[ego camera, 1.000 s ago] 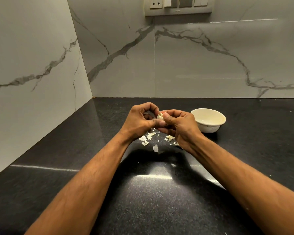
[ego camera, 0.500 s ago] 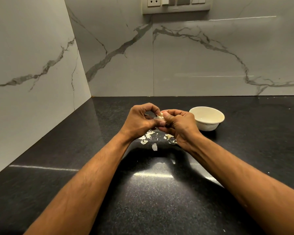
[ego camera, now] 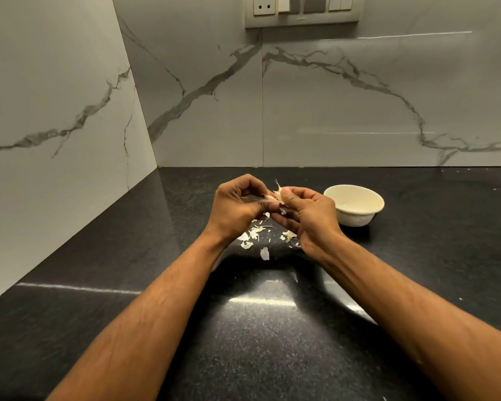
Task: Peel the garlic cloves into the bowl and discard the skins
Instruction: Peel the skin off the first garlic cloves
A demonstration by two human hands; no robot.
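Observation:
Both hands meet above the black counter and share one garlic clove (ego camera: 274, 197). My left hand (ego camera: 237, 209) pinches the clove from the left with curled fingers. My right hand (ego camera: 307, 215) pinches its papery skin with thumb and forefinger, and a strip of skin sticks up above the thumb. A small cream bowl (ego camera: 368, 208) stands on the counter just right of my right hand; what lies inside it is not clear. Loose garlic skins (ego camera: 255, 234) lie scattered on the counter below the hands.
The black speckled counter (ego camera: 272, 328) runs into a corner of white marble walls (ego camera: 330, 111) at the left and back. A switch and socket plate (ego camera: 301, 10) sits high on the back wall.
The hands have stayed together on the clove. A strip of skin now stands up above my right thumb, pulled away from the clove.

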